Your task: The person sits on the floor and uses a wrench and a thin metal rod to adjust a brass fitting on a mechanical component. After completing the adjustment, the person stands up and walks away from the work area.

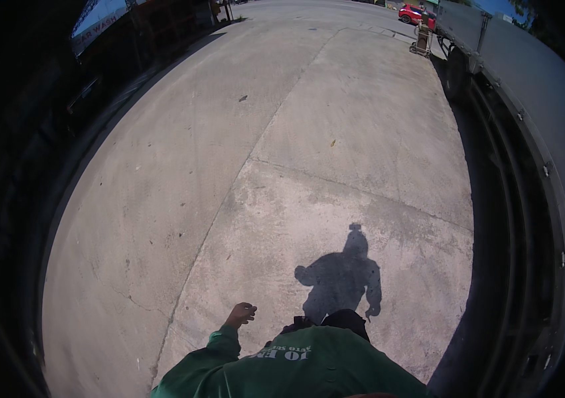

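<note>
My left hand (241,314) hangs out in front of me, past the cuff of a green sleeve (224,341). Its fingers are loosely curled in, and nothing shows in them. It touches nothing; below it lies sunlit concrete pavement (229,278). My right hand is out of view, hidden beyond my green shirt (322,365). Just ahead, my shadow (342,278) falls on the pavement with both arms outlined.
A long truck or trailer side (534,73) runs along the right, with a dark wheel (455,74) under it. Near its far end stands a hand cart (420,43). Beyond is a red car (417,14). Dark, shaded structures (163,33) line the left. Joints and cracks cross the concrete.
</note>
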`<state>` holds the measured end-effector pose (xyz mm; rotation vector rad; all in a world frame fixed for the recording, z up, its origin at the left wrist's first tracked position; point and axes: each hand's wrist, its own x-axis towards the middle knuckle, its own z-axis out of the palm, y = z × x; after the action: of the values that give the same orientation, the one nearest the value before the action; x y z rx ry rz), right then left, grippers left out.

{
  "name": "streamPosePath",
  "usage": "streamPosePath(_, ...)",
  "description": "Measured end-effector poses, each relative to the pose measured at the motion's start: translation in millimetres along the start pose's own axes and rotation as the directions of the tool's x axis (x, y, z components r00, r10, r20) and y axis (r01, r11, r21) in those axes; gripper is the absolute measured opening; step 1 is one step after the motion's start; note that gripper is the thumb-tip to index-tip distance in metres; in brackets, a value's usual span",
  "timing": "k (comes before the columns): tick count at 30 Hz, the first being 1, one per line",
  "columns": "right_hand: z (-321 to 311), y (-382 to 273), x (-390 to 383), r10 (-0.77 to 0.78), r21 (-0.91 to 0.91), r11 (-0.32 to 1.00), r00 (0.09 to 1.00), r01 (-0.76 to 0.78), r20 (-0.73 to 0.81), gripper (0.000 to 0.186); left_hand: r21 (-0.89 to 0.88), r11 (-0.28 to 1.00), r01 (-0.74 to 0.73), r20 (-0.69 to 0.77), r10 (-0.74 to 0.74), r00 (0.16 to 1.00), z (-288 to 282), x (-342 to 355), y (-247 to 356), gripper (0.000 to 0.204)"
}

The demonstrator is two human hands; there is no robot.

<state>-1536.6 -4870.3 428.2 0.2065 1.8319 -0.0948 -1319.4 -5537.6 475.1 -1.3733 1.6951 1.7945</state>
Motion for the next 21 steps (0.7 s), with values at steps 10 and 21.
streamPosePath(10, -269.4, -253.8, 155.0, -0.174, 0.005, 0.985, 0.983, 0.174, -0.066, 0.032, -0.139, 0.938, -0.319, -0.204, 0.288, 0.936, 8.2, 306.9, 469.6, 0.049)
streamPosePath(21, -804.8, -632.3, 124.7, -0.211, 0.383, 0.868, 0.934, 0.315, -0.290, 0.032, 0.353, 0.921, 0.168, 0.219, -0.256, 0.942, 80.2, 491.9, 575.6, 0.037)
